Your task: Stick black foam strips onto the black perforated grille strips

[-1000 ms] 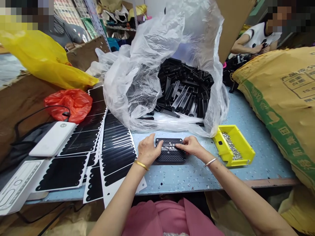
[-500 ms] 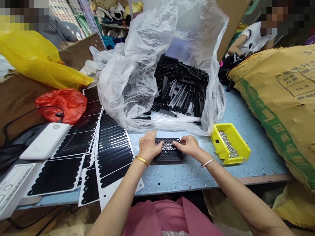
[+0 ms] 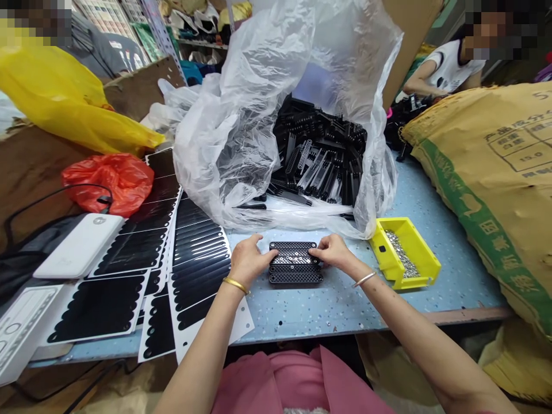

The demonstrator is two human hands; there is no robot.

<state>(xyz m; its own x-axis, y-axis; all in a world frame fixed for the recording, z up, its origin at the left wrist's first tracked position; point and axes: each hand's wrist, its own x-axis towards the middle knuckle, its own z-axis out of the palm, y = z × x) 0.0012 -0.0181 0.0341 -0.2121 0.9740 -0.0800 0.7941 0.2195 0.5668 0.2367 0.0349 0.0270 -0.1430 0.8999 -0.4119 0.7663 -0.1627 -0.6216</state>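
Seen from the head camera, a worker's two bare hands frame a small block of black strips (image 3: 296, 279) on a blue speckled tabletop (image 3: 310, 316), close to its near edge and squarely between the forearms. The work looks partway along: a scatter of small silver pieces (image 3: 294, 258) lies across the middle of the block, while its near part appears mostly bare. Whether any piece is seated for good is too small to tell. Much seems left to handle, judging by the heap of loose strips (image 3: 317, 164) inside an open clear plastic bag (image 3: 250, 115) at the far side, and by the metal bits (image 3: 401, 253) in a yellow bin (image 3: 426, 265) to the right.

The block itself is dark and rectangular, its strips lying side by side, lengthwise from left to right, with rounded ends and a crosshatched, lattice-like surface.

The grip of the left hand (image 3: 250, 261) is spread, thumb tip at the block's left end and forefinger raised apart from it. The right hand (image 3: 338, 252) has thumb and forefinger drawn close at the right end; whether they pinch a strip or a silver piece cannot be told.
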